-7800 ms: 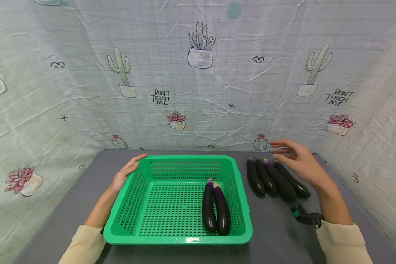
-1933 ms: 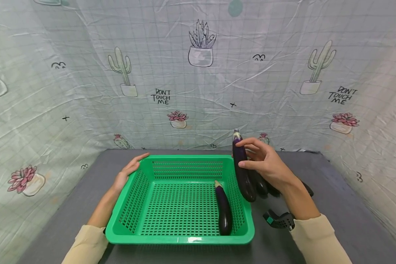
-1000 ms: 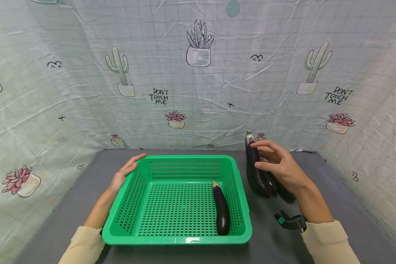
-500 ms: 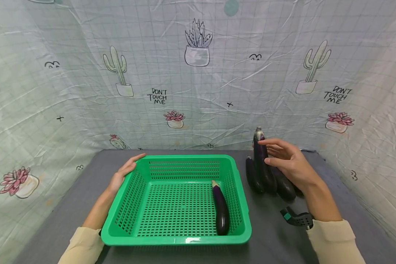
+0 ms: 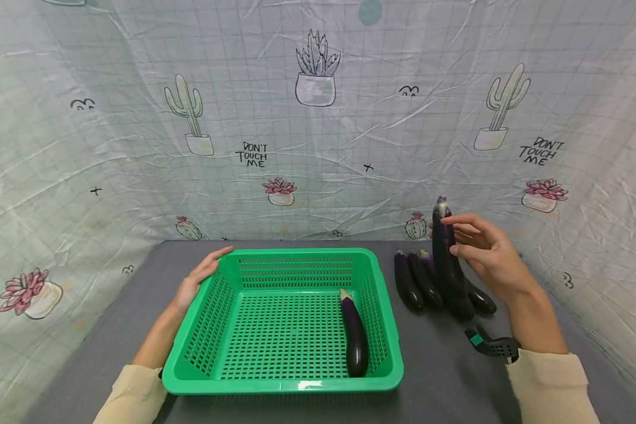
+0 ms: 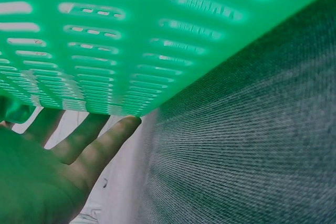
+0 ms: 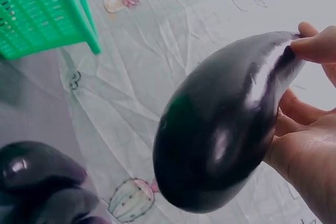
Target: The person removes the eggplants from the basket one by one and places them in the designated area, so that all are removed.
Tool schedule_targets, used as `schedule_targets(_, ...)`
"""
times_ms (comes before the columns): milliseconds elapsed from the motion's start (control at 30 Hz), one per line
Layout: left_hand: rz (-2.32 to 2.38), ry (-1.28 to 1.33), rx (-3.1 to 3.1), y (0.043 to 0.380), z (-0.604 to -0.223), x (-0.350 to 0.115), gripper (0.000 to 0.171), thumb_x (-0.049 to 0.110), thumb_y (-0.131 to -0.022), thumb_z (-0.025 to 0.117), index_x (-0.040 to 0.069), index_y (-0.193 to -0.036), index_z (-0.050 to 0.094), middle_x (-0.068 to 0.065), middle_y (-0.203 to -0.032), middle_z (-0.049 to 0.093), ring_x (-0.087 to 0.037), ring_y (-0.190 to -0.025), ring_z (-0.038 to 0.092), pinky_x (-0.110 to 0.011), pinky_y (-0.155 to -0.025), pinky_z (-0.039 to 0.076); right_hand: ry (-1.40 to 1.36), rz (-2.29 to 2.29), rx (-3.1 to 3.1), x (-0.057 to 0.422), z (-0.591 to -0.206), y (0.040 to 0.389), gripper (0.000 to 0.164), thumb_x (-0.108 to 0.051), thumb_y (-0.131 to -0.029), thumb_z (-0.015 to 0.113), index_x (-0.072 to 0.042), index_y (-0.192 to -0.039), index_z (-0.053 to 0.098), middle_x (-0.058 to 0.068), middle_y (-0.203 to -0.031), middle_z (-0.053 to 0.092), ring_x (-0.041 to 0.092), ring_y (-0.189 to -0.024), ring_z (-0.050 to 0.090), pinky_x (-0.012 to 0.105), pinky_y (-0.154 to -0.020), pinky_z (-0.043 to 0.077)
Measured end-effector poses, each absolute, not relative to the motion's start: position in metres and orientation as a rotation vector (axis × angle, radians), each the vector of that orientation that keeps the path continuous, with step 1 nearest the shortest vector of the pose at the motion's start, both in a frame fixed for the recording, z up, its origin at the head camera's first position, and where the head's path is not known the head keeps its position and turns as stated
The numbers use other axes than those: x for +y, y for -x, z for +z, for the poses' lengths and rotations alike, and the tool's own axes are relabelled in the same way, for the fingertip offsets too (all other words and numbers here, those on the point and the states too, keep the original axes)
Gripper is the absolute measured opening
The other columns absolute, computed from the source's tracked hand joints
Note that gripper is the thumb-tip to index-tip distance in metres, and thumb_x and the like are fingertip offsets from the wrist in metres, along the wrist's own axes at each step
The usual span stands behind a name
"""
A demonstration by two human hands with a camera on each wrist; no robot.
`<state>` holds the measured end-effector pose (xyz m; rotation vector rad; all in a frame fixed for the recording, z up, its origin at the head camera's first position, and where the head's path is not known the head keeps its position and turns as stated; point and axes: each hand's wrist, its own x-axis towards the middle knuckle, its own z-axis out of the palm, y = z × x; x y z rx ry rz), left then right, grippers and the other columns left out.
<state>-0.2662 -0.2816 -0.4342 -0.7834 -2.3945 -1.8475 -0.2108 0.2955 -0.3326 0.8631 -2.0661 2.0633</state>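
In the head view, my left hand (image 5: pixel 197 280) rests along the left rim of a green plastic basket (image 5: pixel 283 386). Its straight fingers (image 6: pixel 102 148) touch the basket's outer wall in the left wrist view. One dark purple eggplant (image 5: pixel 355 341) lies inside, by the right wall. My right hand (image 5: pixel 490 253) pinches another eggplant (image 5: pixel 447 265) near its stem end, thumb against fingers. This held eggplant hangs tilted, stem up, over several eggplants (image 5: pixel 407 282) lying side by side on the table, partly covering them. Its rounded end fills the middle of the right wrist view.
A dark grey tabletop (image 5: pixel 434 365) lies under everything. Behind and at both sides hangs a pale curtain (image 5: pixel 350 147) printed with cactus drawings. The basket's right rim (image 5: pixel 387 318) stands between the inner eggplant and the row on the table.
Earlier two eggplants lay in the basket; now one does. My right hand has carried the other from above the right rim rightward over the row. The left hand stays at the rim.
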Motion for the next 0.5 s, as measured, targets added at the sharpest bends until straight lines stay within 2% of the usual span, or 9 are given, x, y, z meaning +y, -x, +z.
schedule_targets(133,-1.851,0.777,-2.398,0.267,-0.434,-0.282,0.052,0.021,-0.115,0.024,-0.005,-0.159,0.03,-0.007,-0.166,0.028,-0.05,-0.154,0.001,-0.075,-0.116,0.003,-0.875,2.102,-1.976,0.303,-0.333,0.212,0.048,0.02,-0.099,0.045,-0.001,-0.14,0.057,-0.001,-0.142,0.06,0.01,-0.132,0.055,0.018,-0.099,0.052)
schedule_targets(367,-1.837,0.794,-2.391,0.266,-0.434,-0.282,0.051,0.019,-0.114,0.024,-0.005,-0.159,0.031,0.01,-0.161,0.034,-0.051,-0.154,0.0,-0.076,-0.116,0.002,-0.89,2.147,-1.904,0.315,-0.335,0.216,0.047,0.02,-0.099,0.042,0.003,-0.14,0.056,0.003,-0.138,0.065,0.012,-0.122,0.063,0.02,-0.094,0.055)
schedule_targets(433,-1.835,0.798,-2.388,0.266,-0.435,-0.282,0.051,0.019,-0.114,0.024,-0.005,-0.159,0.032,0.015,-0.158,0.034,-0.049,-0.154,0.001,-0.077,-0.115,0.002,-0.864,2.142,-1.914,0.317,-0.336,0.216,0.046,0.02,-0.099,0.044,0.003,-0.141,0.055,0.003,-0.137,0.066,0.013,-0.122,0.064,0.02,-0.094,0.056)
schedule_targets(500,-1.838,0.797,-2.388,0.266,-0.435,-0.282,0.051,0.019,-0.115,0.024,-0.004,-0.159,0.032,0.017,-0.157,0.034,-0.041,-0.156,0.005,-0.076,-0.115,0.002,-0.793,2.103,-1.95,0.32,-0.337,0.216,0.046,0.019,-0.098,0.049,0.002,-0.14,0.055,0.001,-0.137,0.065,0.011,-0.122,0.063,0.018,-0.096,0.054)
